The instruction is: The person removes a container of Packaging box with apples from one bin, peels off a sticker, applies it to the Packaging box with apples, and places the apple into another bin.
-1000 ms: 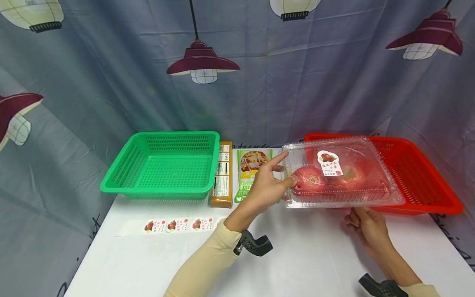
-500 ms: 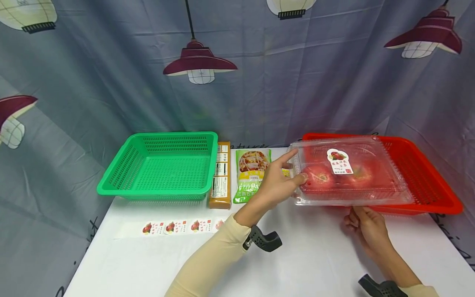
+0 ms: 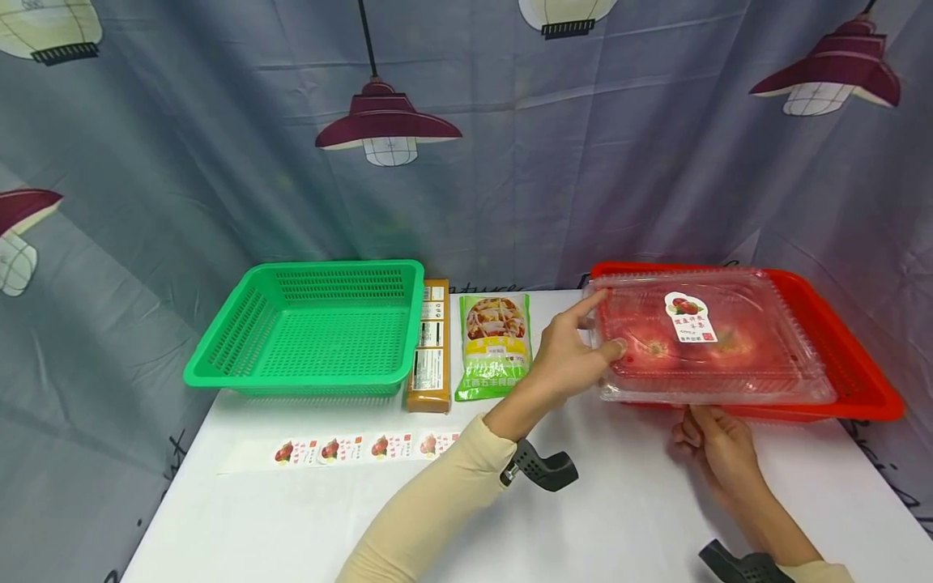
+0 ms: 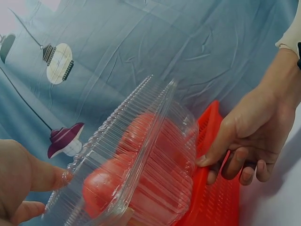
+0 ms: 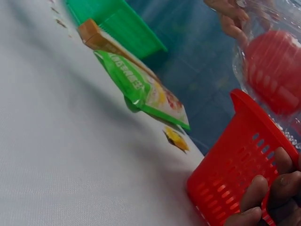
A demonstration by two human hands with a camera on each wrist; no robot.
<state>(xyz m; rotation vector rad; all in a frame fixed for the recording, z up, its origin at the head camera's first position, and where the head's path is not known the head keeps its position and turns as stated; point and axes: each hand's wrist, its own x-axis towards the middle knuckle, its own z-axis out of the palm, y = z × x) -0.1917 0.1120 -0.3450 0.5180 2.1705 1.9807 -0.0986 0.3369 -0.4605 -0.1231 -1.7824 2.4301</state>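
Note:
My left hand (image 3: 570, 355) holds the left end of a clear plastic clamshell box (image 3: 790, 340), thumb at the near side and index finger toward the far corner. Large red round fruits (image 4: 106, 186) show through its ribbed wall. A white label (image 3: 690, 317) with a red fruit picture sticks to its lid. The box is over the red plastic basket (image 3: 867, 368), covering much of its opening. My right hand (image 3: 717, 449) pinches the basket's near rim, thumb on top and fingers below, as the left wrist view shows.
A green basket (image 3: 335, 340) stands at the back left. Beside it are a brown carton (image 3: 428, 348) and a green food packet (image 3: 496, 344). A strip of fruit labels (image 3: 364, 448) lies in front of the green basket. A small yellow item (image 5: 176, 139) sits near the red basket.
My left hand has moved the clamshell box rightward, further over the red basket. The right hand has stayed at the basket's rim. More of the green packet and label strip now shows.

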